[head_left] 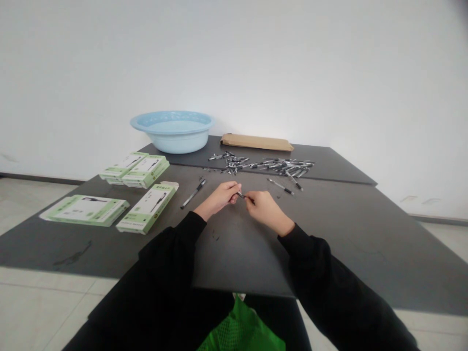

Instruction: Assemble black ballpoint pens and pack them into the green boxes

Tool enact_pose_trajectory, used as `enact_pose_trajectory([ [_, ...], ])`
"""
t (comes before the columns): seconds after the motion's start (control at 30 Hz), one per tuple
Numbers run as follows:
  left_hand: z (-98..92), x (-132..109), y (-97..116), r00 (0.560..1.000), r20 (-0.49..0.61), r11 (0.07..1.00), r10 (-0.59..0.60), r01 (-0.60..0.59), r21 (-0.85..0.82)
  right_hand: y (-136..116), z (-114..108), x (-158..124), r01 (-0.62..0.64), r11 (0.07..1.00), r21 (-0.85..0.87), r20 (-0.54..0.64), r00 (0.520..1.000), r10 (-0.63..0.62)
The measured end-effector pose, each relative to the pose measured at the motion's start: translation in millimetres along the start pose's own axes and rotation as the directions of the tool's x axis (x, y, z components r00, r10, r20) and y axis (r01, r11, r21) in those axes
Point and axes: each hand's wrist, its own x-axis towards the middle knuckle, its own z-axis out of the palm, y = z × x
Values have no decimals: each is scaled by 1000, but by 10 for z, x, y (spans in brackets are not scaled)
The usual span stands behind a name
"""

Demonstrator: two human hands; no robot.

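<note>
Over the middle of the dark table (234,253), my left hand (224,196) and my right hand (263,207) are closed on the two ends of a pen (240,194). Only a short dark stretch of it shows between the fingers; the rest is hidden in the hands. To the left of my left hand lies one pen with a black grip (194,193). Beyond my right hand are two loose pens, one of them a clear pen with a black end (281,186). Farther back spreads a pile of clear and black pens (287,166) with small pen parts (231,163).
Several green-and-white pen boxes (149,207) lie on the left side, some of them stacked. A light blue basin (175,139) stands at the back left by the wall. Right of it lies a long brown cardboard piece (256,142). Green mesh material (239,329) hangs below the front edge.
</note>
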Motion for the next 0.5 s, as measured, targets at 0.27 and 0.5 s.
enact_pose_trajectory([
  [0.27, -32, 42, -29, 1000, -4, 994, 27, -26, 103, 17, 5, 3, -9, 1000, 25, 4, 1000, 9],
  [0.5, 4, 14, 45, 996, -37, 960, 77, -64, 274, 30, 19, 3, -38, 999, 14, 1, 999, 38],
])
